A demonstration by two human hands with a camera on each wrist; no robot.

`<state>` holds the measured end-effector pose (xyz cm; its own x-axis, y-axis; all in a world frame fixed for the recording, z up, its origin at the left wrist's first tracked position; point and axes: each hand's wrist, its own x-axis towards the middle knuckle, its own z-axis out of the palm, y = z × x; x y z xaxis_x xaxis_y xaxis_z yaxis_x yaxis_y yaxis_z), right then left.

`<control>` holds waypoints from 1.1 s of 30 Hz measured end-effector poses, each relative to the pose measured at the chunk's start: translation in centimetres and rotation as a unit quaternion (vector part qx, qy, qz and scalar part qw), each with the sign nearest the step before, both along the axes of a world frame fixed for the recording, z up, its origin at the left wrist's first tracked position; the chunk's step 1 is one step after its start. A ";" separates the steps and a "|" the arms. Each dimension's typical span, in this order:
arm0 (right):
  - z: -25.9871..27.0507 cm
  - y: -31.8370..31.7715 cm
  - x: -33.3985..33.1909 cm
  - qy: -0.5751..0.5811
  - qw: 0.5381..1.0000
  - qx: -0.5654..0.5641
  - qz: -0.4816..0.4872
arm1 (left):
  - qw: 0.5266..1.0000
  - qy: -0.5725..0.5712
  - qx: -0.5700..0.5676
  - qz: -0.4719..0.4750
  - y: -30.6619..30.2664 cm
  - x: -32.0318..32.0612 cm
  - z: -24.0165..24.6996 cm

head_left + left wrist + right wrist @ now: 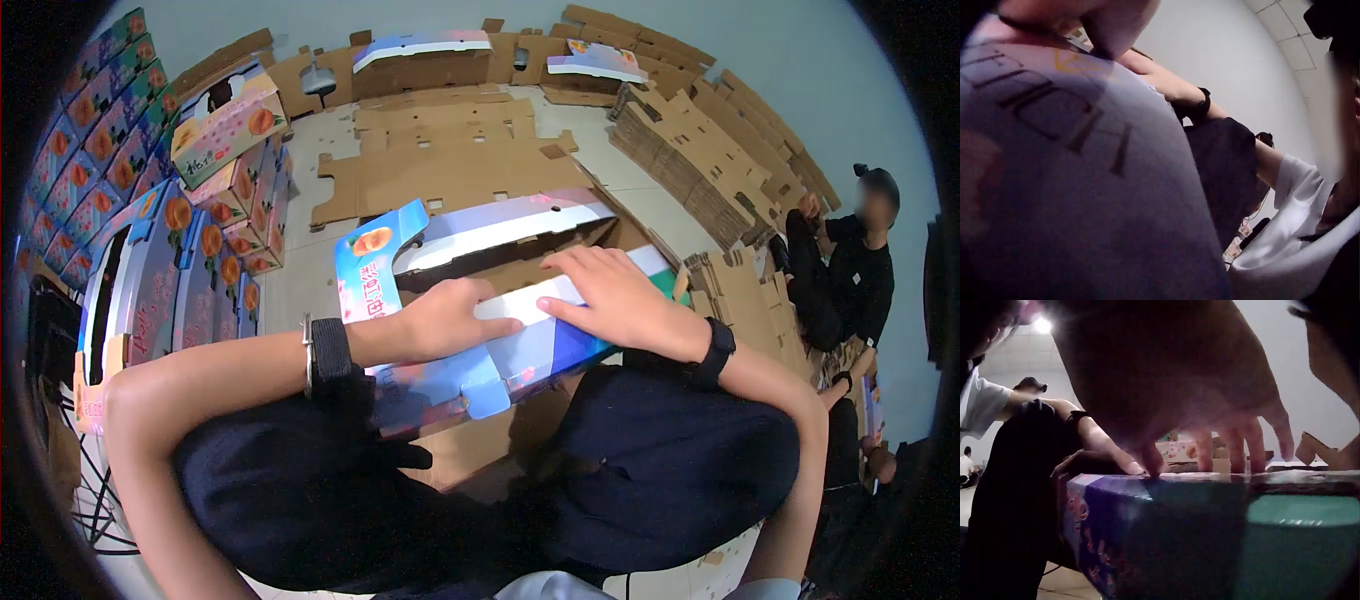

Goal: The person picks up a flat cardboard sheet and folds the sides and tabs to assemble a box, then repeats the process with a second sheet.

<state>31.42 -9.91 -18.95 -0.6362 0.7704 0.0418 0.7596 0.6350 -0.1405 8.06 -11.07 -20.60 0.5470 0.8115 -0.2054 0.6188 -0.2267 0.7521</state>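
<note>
A printed cardboard carton (pixel 530 365) in blue, lilac and green lies across the person's knees, its top partly open. A white flap strip (pixel 545 295) runs along its near top edge. The left hand (pixel 440 320) rests at the left part of this strip, thumb stretched along it and the other fingers mostly hidden. At the strip's right part, the right hand (pixel 630 305) presses with spread fingers. In the right wrist view, the fingers (pixel 1235 447) point down to the carton's top edge. The left wrist view shows a lettered carton panel (pixel 1072 137) close up.
Flat cardboard sheets (pixel 430 165) cover the floor ahead. Finished-looking peach cartons (pixel 110 140) are stacked at the left, with upright ones (pixel 175 270) nearer. A pile of flattened cardboard (pixel 690 165) lies at the right, near a seated person (pixel 860 260).
</note>
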 end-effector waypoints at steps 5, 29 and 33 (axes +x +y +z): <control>-0.1 0.5 2.1 -0.096 0.986 0.110 -0.080 | 0.996 0.007 0.083 -0.044 -0.5 0.7 -0.6; -3.4 8.3 10.4 0.026 0.953 0.052 -0.298 | 0.926 0.086 0.366 -0.028 1.5 -2.2 -0.2; -5.2 10.4 12.4 0.020 0.938 -0.123 -0.323 | 0.914 0.082 0.389 -0.080 0.8 -1.4 -0.3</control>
<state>43.86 0.46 -24.12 -0.0343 0.9842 -0.1738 0.9659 -0.0120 -0.2588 6.67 -10.22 -20.94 0.6848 0.6590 0.3111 0.6207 -0.7511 0.2248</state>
